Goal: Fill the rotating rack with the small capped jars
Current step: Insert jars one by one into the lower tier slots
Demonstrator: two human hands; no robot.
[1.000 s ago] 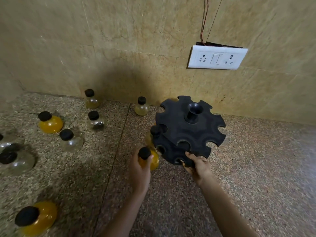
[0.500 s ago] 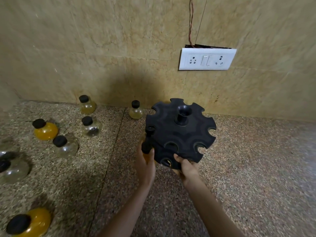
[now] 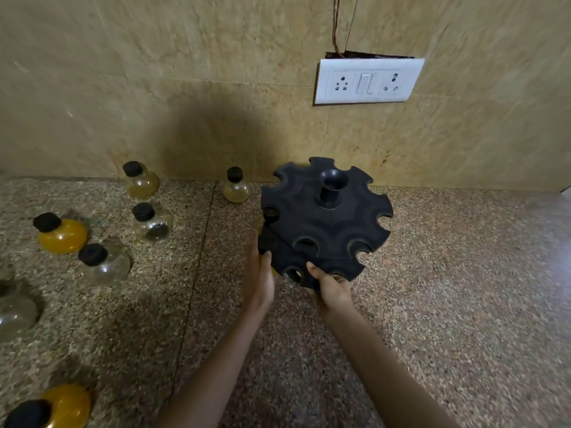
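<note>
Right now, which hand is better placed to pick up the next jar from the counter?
The left hand, probably. The loose jars, such as the clear jar, all stand on the left of the rack, on that hand's side. The right hand grips the rack's lower rim to steady it.

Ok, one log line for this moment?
step: loading black notched plastic rack | left hand: pushing yellow jar into lower-tier slot | right hand: gripping rack's front edge | loose jars: on counter, left
</note>
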